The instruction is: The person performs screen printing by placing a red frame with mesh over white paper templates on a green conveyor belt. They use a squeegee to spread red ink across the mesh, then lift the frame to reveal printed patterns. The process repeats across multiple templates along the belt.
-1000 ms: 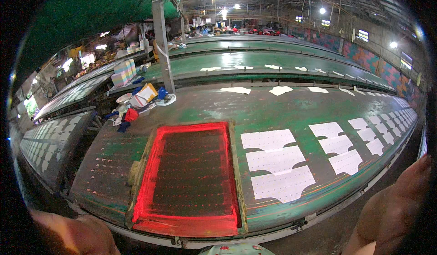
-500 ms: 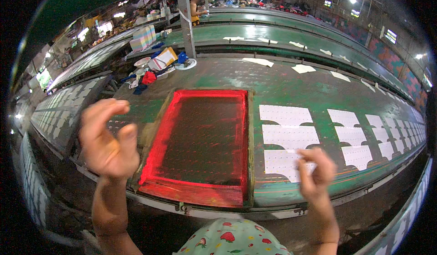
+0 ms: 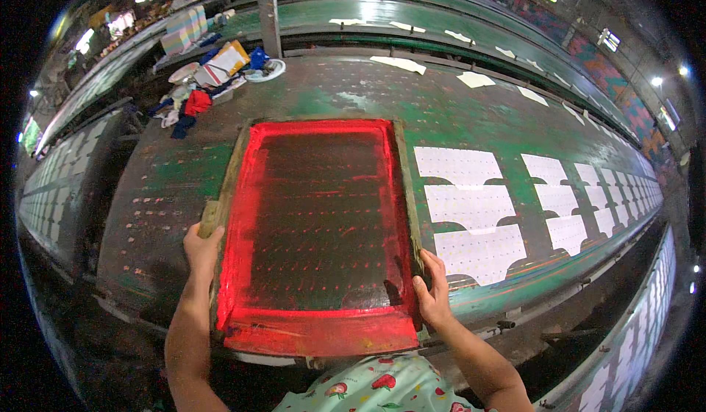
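Printing screen frame (image 3: 321, 228): rectangular, wooden-edged, dark mesh panel rimmed all round in bright red ink, thickest along the near edge. It lies flat on the green desk (image 3: 456, 110), long side running away from me. My left hand (image 3: 201, 248) grips the left rail near its lower half; my right hand (image 3: 434, 292) grips the right rail near the near corner, fingers (image 3: 422, 293) curled over the wood.

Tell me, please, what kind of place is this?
Probably a textile screen-printing workshop. Both hands, left hand and right hand, grip a red-inked printing screen on a long green table, beside rows of white cut fabric pieces.
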A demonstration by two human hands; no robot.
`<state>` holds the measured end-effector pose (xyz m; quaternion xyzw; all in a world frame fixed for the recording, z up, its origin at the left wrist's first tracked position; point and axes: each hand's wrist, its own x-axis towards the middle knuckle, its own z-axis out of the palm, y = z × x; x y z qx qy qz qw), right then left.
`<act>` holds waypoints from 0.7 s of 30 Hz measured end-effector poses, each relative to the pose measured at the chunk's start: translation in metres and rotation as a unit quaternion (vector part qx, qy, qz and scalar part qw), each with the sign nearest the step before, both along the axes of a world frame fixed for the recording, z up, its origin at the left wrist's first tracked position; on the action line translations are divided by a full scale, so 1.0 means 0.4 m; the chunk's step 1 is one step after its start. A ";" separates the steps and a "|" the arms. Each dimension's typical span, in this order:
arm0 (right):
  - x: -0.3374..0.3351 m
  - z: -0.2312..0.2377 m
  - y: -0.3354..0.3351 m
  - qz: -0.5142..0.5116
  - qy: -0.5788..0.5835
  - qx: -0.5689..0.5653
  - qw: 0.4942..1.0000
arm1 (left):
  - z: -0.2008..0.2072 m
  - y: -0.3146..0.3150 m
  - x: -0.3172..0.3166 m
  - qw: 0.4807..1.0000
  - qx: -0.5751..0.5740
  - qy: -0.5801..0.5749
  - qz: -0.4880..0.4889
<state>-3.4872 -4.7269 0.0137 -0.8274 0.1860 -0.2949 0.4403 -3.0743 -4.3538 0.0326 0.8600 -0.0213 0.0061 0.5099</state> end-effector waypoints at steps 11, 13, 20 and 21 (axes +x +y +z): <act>0.013 -0.005 -0.002 -0.069 -0.128 0.355 0.924 | 0.001 0.023 -0.009 0.989 -0.122 0.087 0.005; 0.003 0.028 -0.002 -0.069 -0.112 0.393 0.910 | -0.007 0.029 -0.006 0.987 -0.139 0.086 -0.007; 0.021 0.152 -0.065 0.001 -0.169 0.403 0.900 | 0.078 -0.001 -0.006 0.971 -0.198 0.119 -0.052; 0.011 0.168 -0.097 0.008 -0.158 0.375 0.913 | 0.095 -0.022 -0.013 0.968 -0.210 0.116 -0.068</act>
